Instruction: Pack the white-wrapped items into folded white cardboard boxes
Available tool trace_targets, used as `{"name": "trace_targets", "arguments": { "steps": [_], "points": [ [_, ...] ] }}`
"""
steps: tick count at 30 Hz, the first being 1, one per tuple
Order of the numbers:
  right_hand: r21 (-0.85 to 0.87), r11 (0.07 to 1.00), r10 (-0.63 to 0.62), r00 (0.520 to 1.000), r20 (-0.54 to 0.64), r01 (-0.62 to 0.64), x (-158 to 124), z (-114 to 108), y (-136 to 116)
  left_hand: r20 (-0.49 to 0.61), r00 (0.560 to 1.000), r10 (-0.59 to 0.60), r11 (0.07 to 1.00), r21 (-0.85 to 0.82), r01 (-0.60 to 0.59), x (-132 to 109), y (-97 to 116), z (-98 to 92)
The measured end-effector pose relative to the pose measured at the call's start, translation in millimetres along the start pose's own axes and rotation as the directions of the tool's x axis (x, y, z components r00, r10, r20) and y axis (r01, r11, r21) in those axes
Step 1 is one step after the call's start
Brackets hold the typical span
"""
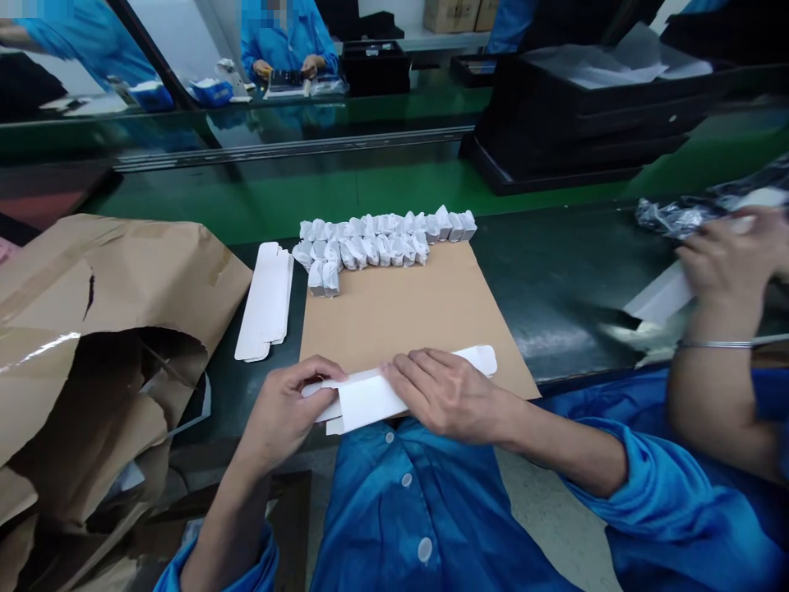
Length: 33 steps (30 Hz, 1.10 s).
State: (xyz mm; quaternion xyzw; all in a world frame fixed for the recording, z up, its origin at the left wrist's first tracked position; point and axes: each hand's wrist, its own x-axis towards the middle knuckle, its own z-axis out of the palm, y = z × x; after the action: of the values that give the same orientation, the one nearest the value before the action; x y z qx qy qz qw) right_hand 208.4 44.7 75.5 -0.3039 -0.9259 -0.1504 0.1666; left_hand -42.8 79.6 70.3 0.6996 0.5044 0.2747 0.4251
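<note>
A long white folding carton [371, 400] lies across the front of a brown cardboard sheet [400, 312], partly flat with its end flaps out. My left hand [294, 403] pinches the carton's left end between thumb and fingers. Over its middle and right part my right hand [449, 390] is laid, fingers curled over the upper edge. Toward the back of the sheet stand rows of small pieces wrapped in white paper [382, 238]. Left of the sheet lies a stack of flat white cartons [266, 302].
A torn brown cardboard box [123, 271] stands at the left. Black stacked trays [573, 123] sit behind, right of centre. At the right, a co-worker's hand [733, 247] holds a white carton, near clear plastic bags [669, 218]. Another person [287, 45] works across the green bench.
</note>
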Motion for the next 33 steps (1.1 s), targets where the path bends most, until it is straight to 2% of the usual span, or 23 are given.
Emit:
{"name": "trace_targets", "arguments": {
  "steps": [3, 5, 6, 7, 9, 10, 11, 12, 14, 15, 16, 18, 19, 21, 23, 27, 30, 33],
  "points": [
    [0.042, 0.994, 0.103, 0.994, 0.045, -0.104, -1, -5, 3, -0.069, 0.997, -0.032, 0.999, -0.038, 0.030, 5, -1, -9.1],
    [0.067, 0.980, 0.183, 0.982, 0.055, -0.187, -5, -3, 10, -0.178, 0.983, -0.052, 0.991, -0.127, 0.030, 4, -1, -8.1],
    [0.067, 0.972, 0.221, 0.974, 0.039, -0.224, -8, 0, 14, -0.268, 0.962, -0.059, 0.981, -0.192, 0.007, 2, 0, -3.5],
    [0.056, 0.963, 0.264, 0.964, 0.007, -0.264, -10, 4, 17, -0.397, 0.916, -0.057, 0.967, -0.249, -0.048, -1, 3, 4.5],
    [-0.004, 0.929, 0.370, 0.926, -0.079, -0.371, -13, 13, 18, -0.644, 0.765, -0.008, 0.934, -0.278, -0.223, -9, 12, 29.2],
    [-0.039, 0.903, 0.421, 0.899, -0.123, -0.428, -13, 17, 14, -0.708, 0.705, 0.037, 0.920, -0.252, -0.301, -13, 17, 44.3],
    [-0.060, 0.883, 0.452, 0.878, -0.155, -0.465, -11, 21, 7, -0.714, 0.694, 0.094, 0.910, -0.220, -0.350, -15, 23, 59.7],
    [-0.062, 0.873, 0.468, 0.866, -0.174, -0.484, -9, 25, -2, -0.643, 0.754, 0.133, 0.911, -0.221, -0.349, -15, 29, 73.9],
    [-0.006, 0.879, 0.470, 0.868, -0.164, -0.477, -2, 28, -23, -0.560, 0.823, 0.098, 0.924, -0.256, -0.284, -9, 36, 93.4],
    [0.060, 0.886, 0.463, 0.876, -0.137, -0.459, 1, 26, -33, -0.553, 0.831, 0.052, 0.931, -0.273, -0.240, -4, 37, 97.2],
    [0.160, 0.888, 0.449, 0.889, -0.088, -0.432, 3, 23, -39, -0.575, 0.818, 0.011, 0.941, -0.271, -0.204, 2, 37, 97.1],
    [0.415, 0.813, 0.439, 0.898, 0.022, -0.408, 7, 10, -39, -0.617, 0.787, 0.001, 0.966, -0.202, -0.159, 11, 34, 88.8],
    [0.527, 0.740, 0.463, 0.885, 0.055, -0.419, 9, 2, -35, -0.619, 0.784, 0.031, 0.977, -0.146, -0.154, 14, 32, 83.3],
    [0.678, 0.588, 0.544, 0.836, 0.072, -0.441, 13, -10, -19, -0.581, 0.807, 0.110, 0.983, -0.057, -0.175, 13, 30, 74.8],
    [0.740, 0.545, 0.596, 0.803, -0.011, -0.394, 19, -16, -5, -0.547, 0.820, 0.167, 0.978, -0.016, -0.210, 7, 30, 71.4],
    [0.678, 0.700, 0.453, 0.873, -0.180, -0.224, 28, -11, 5, -0.540, 0.798, 0.267, 0.962, 0.103, -0.253, -4, 30, 69.8],
    [0.582, 0.784, 0.361, 0.921, -0.147, -0.215, 29, -8, 8, -0.497, 0.821, 0.281, 0.959, 0.120, -0.256, -7, 29, 65.9],
    [0.565, 0.803, 0.275, 0.959, -0.065, -0.192, 27, -12, 14, -0.467, 0.835, 0.291, 0.957, 0.139, -0.256, -8, 27, 62.8]
  ]
}}
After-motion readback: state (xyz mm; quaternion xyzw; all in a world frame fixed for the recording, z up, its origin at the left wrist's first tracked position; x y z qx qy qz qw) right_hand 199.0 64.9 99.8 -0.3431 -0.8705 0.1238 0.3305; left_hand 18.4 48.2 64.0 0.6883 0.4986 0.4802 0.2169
